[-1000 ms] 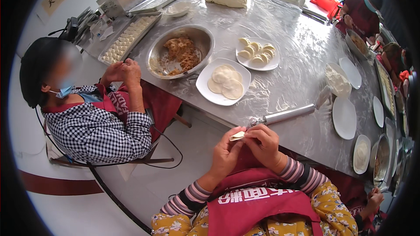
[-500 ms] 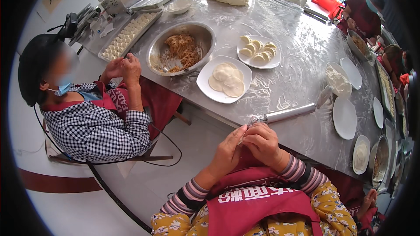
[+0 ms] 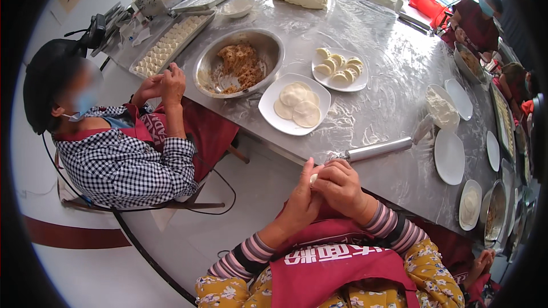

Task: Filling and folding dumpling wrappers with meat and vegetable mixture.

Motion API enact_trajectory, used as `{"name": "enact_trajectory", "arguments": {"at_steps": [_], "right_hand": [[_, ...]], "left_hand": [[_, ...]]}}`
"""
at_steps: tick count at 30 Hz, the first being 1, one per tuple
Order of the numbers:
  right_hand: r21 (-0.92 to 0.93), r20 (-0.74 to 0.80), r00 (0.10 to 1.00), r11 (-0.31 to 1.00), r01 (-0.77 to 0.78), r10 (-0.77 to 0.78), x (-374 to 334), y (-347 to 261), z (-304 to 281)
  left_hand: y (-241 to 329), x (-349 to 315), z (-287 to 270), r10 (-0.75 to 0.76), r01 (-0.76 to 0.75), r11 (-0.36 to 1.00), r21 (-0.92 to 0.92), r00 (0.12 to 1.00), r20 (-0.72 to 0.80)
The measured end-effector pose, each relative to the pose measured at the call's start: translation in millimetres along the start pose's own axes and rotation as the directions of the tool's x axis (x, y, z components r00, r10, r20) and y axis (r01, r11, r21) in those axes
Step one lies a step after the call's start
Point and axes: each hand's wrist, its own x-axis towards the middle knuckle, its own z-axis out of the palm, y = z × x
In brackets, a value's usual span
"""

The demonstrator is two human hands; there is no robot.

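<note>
My left hand [image 3: 301, 200] and my right hand [image 3: 341, 185] meet in front of my apron, at the near edge of the metal table. Between their fingers shows a small white bit of a dumpling [image 3: 313, 179]; the rest of it is covered by my fingers. Just beyond my hands lies a metal rolling pin [image 3: 378, 149]. A square white plate [image 3: 269, 104] with several round dough wrappers [image 3: 297, 96] stands farther off. Behind it, another white plate [image 3: 363, 84] bears several folded dumplings [image 3: 339, 68].
A steel bowl [image 3: 204, 51] of brown filling [image 3: 240, 65] stands left of the plates. Flour [image 3: 440, 108], a scraper [image 3: 423, 128] and an oval plate [image 3: 449, 157] lie to the right. A co-worker [image 3: 123, 154] sits at left by a tray of dumplings [image 3: 171, 45].
My left thumb has lifted and my hands have shifted slightly, so a white bit of the dumpling now shows between them. The co-worker at left has raised their hands a little.
</note>
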Motion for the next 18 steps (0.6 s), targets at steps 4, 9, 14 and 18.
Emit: {"name": "enact_trajectory", "arguments": {"at_steps": [4, 9, 14, 18], "right_hand": [[0.049, -0.041, 0.996, 0.995, -0.082, 0.084, 1.4, -1.9, 2.9], [0.161, 0.028, 0.998, 0.985, -0.063, 0.059, 1.3, 7.0, 1.6], [0.243, 0.029, 0.981, 0.951, -0.193, 0.192, 3.1, 2.5, 2.4], [0.357, 0.163, 0.961, 0.894, -0.270, 0.225, 17.1, 3.8, 2.7]], "left_hand": [[-2.3, 4.3, -13.2, -0.042, 0.032, 0.997, 0.077, 0.991, 0.125], [2.2, 9.5, -12.2, -0.118, 0.131, 0.987, -0.096, 0.985, 0.127], [-3.7, 8.1, -14.6, -0.274, 0.316, 0.885, -0.341, 0.947, 0.166], [-3.8, 3.4, -18.4, -0.334, 0.361, 0.896, -0.260, 0.932, 0.143]]}}
